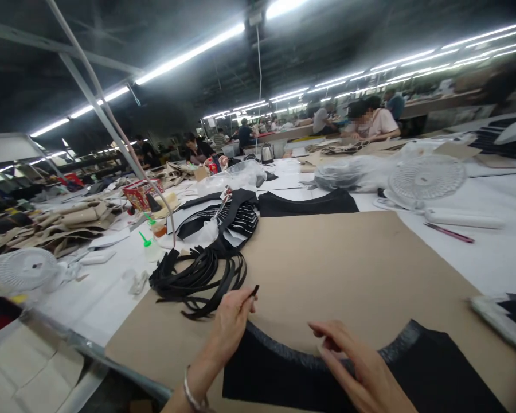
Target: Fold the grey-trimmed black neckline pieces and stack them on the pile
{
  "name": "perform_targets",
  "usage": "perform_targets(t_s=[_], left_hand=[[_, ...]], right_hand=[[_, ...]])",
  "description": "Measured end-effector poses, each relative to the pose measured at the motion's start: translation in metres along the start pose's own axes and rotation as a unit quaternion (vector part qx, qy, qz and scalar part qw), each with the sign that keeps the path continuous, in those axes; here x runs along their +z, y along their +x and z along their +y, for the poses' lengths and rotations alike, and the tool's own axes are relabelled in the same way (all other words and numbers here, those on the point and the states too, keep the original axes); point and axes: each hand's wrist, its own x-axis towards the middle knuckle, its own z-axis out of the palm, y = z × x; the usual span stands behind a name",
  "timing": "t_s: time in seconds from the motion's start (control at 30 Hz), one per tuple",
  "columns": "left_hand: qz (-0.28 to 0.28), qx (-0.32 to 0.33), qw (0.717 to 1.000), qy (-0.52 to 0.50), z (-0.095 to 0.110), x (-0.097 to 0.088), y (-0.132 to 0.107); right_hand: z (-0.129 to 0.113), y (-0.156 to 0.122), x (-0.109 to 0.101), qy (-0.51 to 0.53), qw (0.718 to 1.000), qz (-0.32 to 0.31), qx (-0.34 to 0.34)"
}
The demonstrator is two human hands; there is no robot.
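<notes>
While the left hand (pixel 230 324) pinches the end of a black strip (pixel 254 290), the right hand (pixel 356 367) rests with fingers loosely spread on the curved edge of the black fabric piece (pixel 434 373). This piece lies on brown cardboard (pixel 348 264), near a heap of strips (pixel 198 275).

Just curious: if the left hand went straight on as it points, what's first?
The left hand, pinching a black strip, would likely cross bare brown board, then reach the black cloth beyond.

Your left hand (pixel 230 324) and right hand (pixel 361 367), plainly dressed.
A slim silver metal bangle (pixel 191 396) circles your left wrist as a narrow, shiny band. The forearm behind it is uncovered, and your right hand's fingers and wrist are uncovered too.
</notes>
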Motion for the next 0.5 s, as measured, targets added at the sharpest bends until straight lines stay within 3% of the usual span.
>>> perform_targets(t_s=[0.13,0.27,0.37,0.5], left_hand=[[-0.141,0.013,0.983,-0.120,0.048,0.000,-0.008],[-0.214,0.010,0.960,-0.178,0.065,0.000,-0.012],[-0.243,0.013,0.963,-0.113,0.050,-0.005,-0.009],[-0.248,-0.016,0.968,-0.029,-0.003,-0.024,0.002]], right_hand=[[-0.032,0.036,0.010,0.183,0.981,-0.032,0.050],[-0.040,0.048,0.013,0.249,0.965,-0.033,0.077],[-0.038,0.043,-0.006,0.215,0.973,-0.027,0.083],[-0.023,0.030,-0.044,0.170,0.980,0.011,0.103]])
